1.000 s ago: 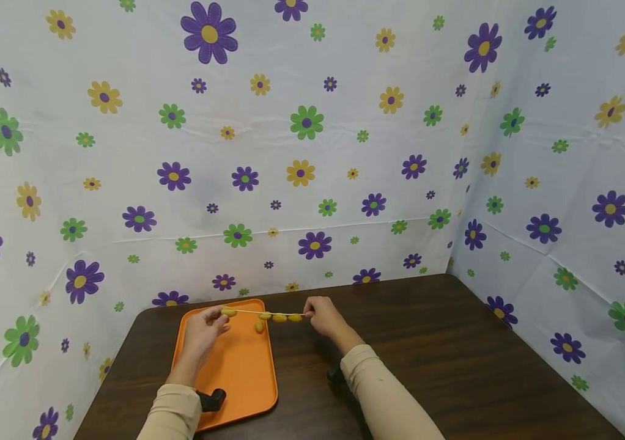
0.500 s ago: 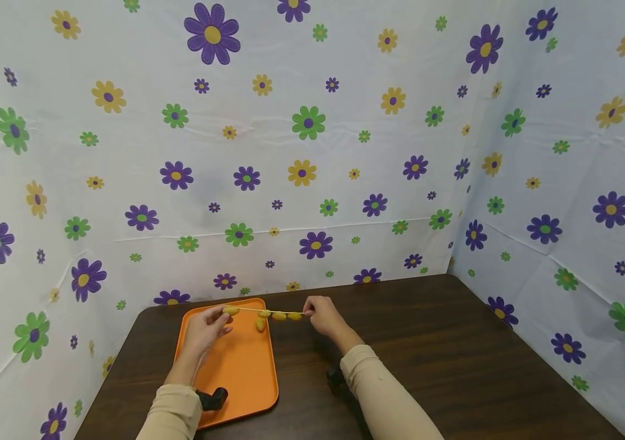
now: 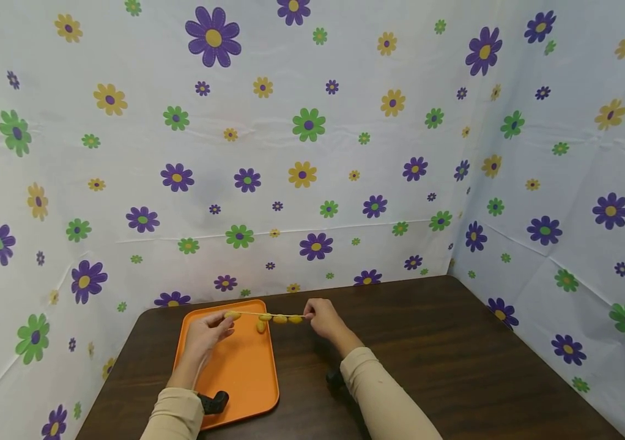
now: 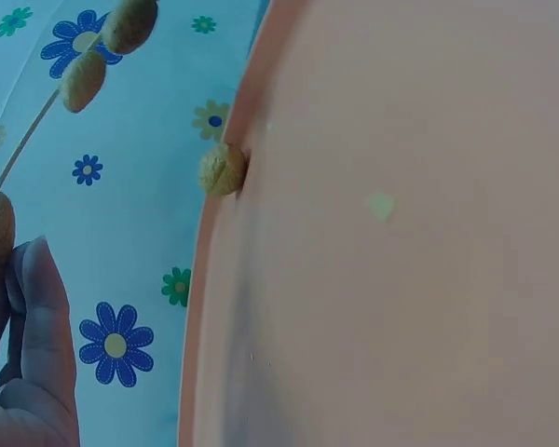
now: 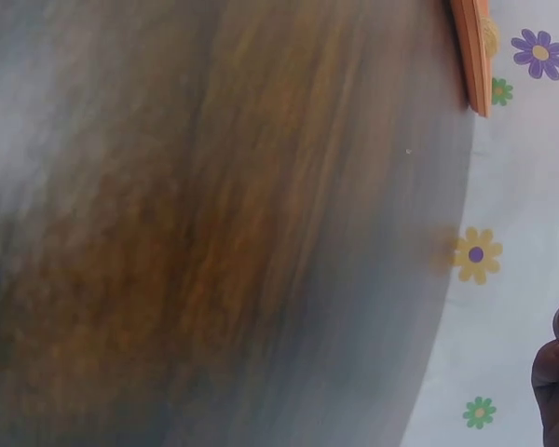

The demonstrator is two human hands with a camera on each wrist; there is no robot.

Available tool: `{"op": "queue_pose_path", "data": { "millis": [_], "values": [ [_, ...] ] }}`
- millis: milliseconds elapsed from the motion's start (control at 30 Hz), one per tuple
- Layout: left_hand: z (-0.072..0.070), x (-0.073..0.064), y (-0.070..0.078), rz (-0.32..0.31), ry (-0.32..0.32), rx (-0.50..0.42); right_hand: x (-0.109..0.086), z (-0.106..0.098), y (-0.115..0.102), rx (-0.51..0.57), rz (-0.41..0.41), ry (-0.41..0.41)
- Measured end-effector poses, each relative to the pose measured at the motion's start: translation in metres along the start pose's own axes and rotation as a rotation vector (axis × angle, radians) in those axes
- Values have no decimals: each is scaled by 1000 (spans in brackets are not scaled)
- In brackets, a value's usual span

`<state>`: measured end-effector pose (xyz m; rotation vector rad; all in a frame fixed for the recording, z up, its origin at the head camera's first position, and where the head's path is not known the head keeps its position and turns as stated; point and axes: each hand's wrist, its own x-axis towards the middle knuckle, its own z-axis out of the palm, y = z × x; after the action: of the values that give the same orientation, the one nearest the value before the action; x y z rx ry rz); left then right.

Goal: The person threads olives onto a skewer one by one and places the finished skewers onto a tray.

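Note:
A thin pale string stretches between my two hands, with several yellow oval cocoon-like pieces threaded along it. My left hand, over the orange tray, pinches the leftmost oval piece between thumb and fingers. My right hand, fingers curled, pinches the string's other end just right of the threaded pieces. One more oval piece lies by the tray's far right edge; it also shows against the tray rim in the left wrist view. The right wrist view catches only some fingers.
A dark brown wooden table extends to the right of the tray. Behind and to the right hang white sheets printed with flowers. Black wrist cameras sit on both wrists.
Both hands keep their hold and barely move. The leftmost piece shifts slightly right and the string dips a little; the head view moves slightly.

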<state>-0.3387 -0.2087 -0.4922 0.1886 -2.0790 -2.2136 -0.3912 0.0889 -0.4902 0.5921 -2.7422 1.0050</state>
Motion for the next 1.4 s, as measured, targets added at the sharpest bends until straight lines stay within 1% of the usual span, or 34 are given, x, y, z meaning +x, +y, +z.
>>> {"op": "queue_pose_path", "data": {
  "millis": [100, 233, 433, 633, 733, 800, 900, 1000, 1067, 1200, 1400],
  "values": [
    [1, -2, 2, 9, -18, 47, -1, -1, 1, -1, -2, 5],
    [1, -5, 5, 34, -46, 121, -1, -1, 1, 15, 9, -10],
    [4, -5, 6, 60, -60, 220, -2, 1, 2, 3, 9, -28],
    [5, -4, 5, 71, -67, 244, -3, 1, 2, 9, 12, -30],
    [5, -4, 3, 57, -66, 197, -2, 2, 2, 23, 4, -22],
    [4, -3, 2, 35, -62, 132, -2, 3, 2, 33, -10, -10],
    [4, -2, 0, -6, -50, 6, -2, 4, 1, 45, -24, 0],
    [4, -1, -1, -27, -40, -70, -2, 5, 1, 42, -25, 4],
    [4, -1, -1, -20, -44, -88, -1, 6, 1, 38, -15, 5],
    [5, -1, -1, 2, -49, -92, -1, 7, 1, 37, -2, 7],
    [5, -2, 0, 7, -64, -82, -1, 7, 1, 37, 3, 2]
  ]
}}
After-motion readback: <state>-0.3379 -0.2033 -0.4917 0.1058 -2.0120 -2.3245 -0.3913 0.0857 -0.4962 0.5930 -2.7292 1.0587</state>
